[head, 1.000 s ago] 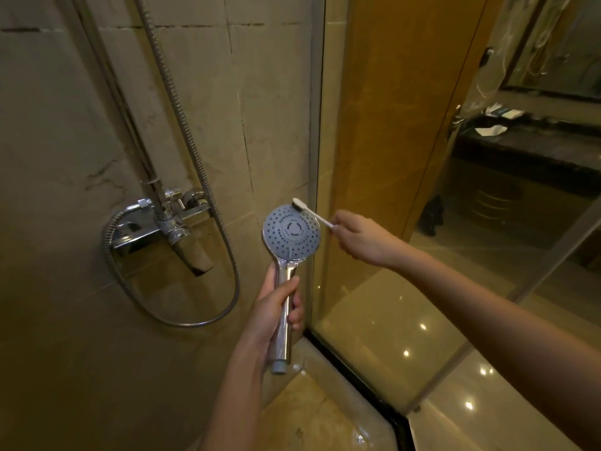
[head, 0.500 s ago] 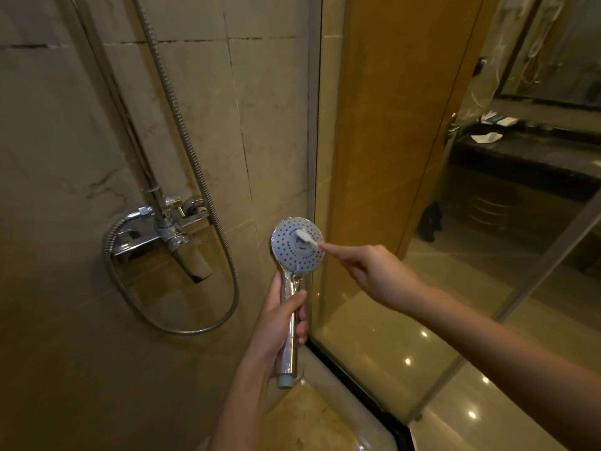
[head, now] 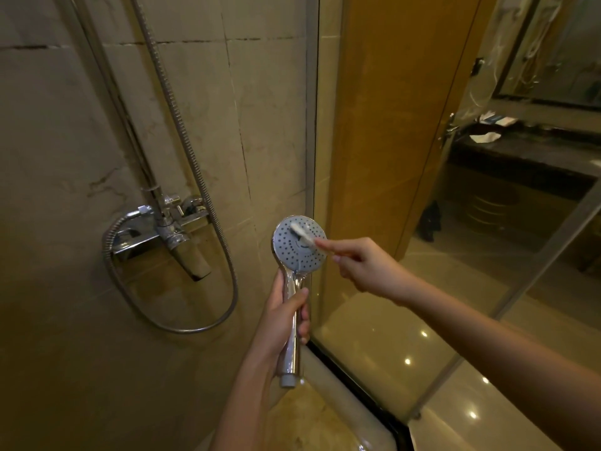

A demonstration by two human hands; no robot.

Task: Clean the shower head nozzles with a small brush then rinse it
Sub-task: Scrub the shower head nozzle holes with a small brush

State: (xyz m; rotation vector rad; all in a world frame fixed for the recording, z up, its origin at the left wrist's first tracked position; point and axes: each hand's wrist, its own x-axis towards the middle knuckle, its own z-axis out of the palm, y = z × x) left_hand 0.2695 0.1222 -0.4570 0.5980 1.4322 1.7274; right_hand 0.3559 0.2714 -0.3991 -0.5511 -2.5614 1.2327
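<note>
At the centre of the frame the shower head [head: 291, 255] stands upright, its nozzle face turned to the camera. The left hand [head: 281, 323] has its grip clamped round the chrome handle below. The right hand [head: 364, 266], coming in from the right, has its grip pinched on the small brush [head: 300, 233], whose blurred white head seems to lie on the upper part of the face. At left centre, the tap [head: 169, 229] and looping hose [head: 182, 125] sit against the tiled wall.
</note>
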